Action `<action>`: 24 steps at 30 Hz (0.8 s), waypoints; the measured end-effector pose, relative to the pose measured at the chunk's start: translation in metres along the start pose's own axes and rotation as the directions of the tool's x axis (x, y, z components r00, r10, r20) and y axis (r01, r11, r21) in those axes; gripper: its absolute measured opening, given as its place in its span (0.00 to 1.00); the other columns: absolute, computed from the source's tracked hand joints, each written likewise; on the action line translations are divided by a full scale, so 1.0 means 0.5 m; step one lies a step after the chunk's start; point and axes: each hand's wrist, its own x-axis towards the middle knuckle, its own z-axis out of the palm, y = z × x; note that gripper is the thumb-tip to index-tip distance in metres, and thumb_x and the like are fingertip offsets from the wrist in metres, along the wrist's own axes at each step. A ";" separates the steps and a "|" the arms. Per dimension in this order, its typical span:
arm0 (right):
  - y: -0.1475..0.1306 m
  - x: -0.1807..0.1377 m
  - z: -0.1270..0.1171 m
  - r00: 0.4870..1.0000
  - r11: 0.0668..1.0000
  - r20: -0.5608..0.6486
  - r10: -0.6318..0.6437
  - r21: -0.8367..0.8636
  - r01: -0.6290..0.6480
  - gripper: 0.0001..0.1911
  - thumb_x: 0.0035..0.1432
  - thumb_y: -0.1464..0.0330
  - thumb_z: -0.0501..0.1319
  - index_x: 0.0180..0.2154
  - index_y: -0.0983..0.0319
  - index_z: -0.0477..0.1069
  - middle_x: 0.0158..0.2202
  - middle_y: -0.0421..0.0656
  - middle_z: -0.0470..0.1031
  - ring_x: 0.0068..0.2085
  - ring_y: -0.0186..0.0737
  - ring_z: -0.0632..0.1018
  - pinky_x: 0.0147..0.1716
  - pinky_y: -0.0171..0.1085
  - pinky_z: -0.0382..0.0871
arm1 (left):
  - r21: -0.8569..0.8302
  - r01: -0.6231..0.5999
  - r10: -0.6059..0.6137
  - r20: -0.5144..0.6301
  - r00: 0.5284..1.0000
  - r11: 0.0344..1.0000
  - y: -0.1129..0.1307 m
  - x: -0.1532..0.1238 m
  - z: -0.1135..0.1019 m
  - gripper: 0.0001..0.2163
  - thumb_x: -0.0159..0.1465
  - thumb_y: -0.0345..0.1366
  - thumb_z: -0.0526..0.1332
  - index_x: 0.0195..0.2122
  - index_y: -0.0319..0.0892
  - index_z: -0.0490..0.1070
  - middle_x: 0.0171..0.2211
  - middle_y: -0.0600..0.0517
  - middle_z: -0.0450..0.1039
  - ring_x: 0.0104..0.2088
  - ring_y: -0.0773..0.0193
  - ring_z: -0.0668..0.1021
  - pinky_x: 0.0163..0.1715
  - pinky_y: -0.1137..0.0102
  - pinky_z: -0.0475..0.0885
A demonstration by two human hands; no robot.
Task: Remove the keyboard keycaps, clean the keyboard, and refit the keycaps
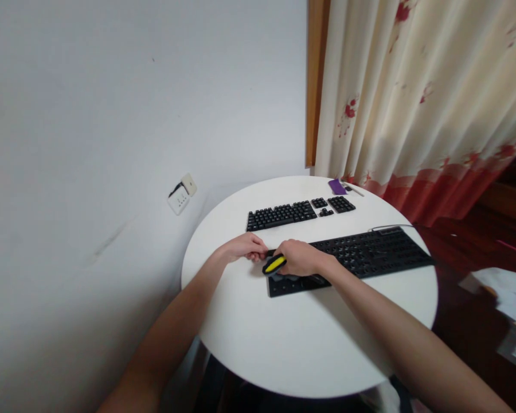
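Note:
A black keyboard base with its keycaps off lies slanted across the table, its left end under my hands. My right hand is closed around a black-and-yellow handled tool that looks like a small brush, held over the base's left end. Greyish material shows beneath the handle, partly hidden. At the base's upper left corner, the fingers of my left hand are pinched together on the keyboard's edge. Behind both hands, loose black keycaps lie grouped in keyboard order.
The round white table stands close to the wall with a socket. At its back right lie a purple piece and a thin light stick. A cable runs behind the keyboard base. A patterned curtain hangs beyond.

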 end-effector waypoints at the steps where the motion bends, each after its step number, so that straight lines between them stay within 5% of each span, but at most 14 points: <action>1: -0.003 -0.002 0.000 0.997 0.999 0.076 -0.033 0.038 0.031 0.12 0.46 0.69 0.68 0.36 0.63 0.80 0.31 0.42 0.81 0.30 0.38 0.77 0.29 0.31 0.63 | -0.003 0.003 -0.003 -0.001 1.000 1.000 0.002 -0.001 0.001 0.08 0.53 0.36 0.68 0.28 0.35 0.78 0.20 0.49 0.75 0.20 0.71 0.74 0.18 0.79 0.63; 4: -0.007 -0.003 -0.002 0.970 0.985 0.213 -0.121 0.146 0.091 0.13 0.44 0.69 0.70 0.36 0.63 0.80 0.32 0.41 0.81 0.31 0.37 0.77 0.29 0.30 0.64 | -0.001 0.006 -0.006 0.006 1.000 1.000 0.005 -0.003 0.003 0.08 0.53 0.36 0.68 0.29 0.35 0.78 0.21 0.49 0.75 0.20 0.71 0.73 0.19 0.79 0.63; 9: -0.005 0.005 0.001 0.997 0.999 -0.070 0.032 0.026 -0.030 0.12 0.51 0.67 0.66 0.39 0.63 0.80 0.33 0.44 0.81 0.34 0.40 0.78 0.32 0.32 0.64 | 0.038 -0.022 0.022 -0.010 1.000 0.999 0.003 -0.001 0.001 0.06 0.53 0.34 0.66 0.28 0.34 0.78 0.18 0.51 0.73 0.18 0.73 0.70 0.17 0.79 0.60; 14: -0.006 0.001 0.001 0.969 0.982 0.224 -0.102 0.181 0.061 0.14 0.45 0.68 0.70 0.37 0.64 0.80 0.32 0.41 0.81 0.32 0.37 0.77 0.30 0.30 0.64 | 0.014 -0.008 0.007 0.017 1.000 1.000 -0.001 0.002 -0.002 0.08 0.54 0.36 0.67 0.30 0.35 0.79 0.21 0.49 0.75 0.20 0.71 0.74 0.19 0.78 0.63; 20: -0.013 0.005 0.007 1.000 0.999 -0.016 -0.022 0.042 0.022 0.11 0.49 0.69 0.66 0.37 0.63 0.79 0.30 0.41 0.79 0.30 0.37 0.76 0.29 0.31 0.62 | 0.015 -0.019 0.019 -0.006 1.000 1.000 0.002 0.000 0.000 0.08 0.53 0.35 0.67 0.29 0.35 0.79 0.20 0.50 0.74 0.18 0.72 0.71 0.18 0.79 0.61; 24: -0.015 0.007 0.011 0.980 0.987 0.157 -0.125 0.120 0.107 0.09 0.45 0.69 0.70 0.32 0.63 0.79 0.27 0.39 0.78 0.28 0.36 0.75 0.27 0.30 0.62 | 0.012 -0.017 0.016 0.032 0.999 1.000 0.007 -0.005 0.001 0.08 0.53 0.36 0.67 0.30 0.35 0.79 0.21 0.49 0.75 0.20 0.71 0.73 0.20 0.78 0.63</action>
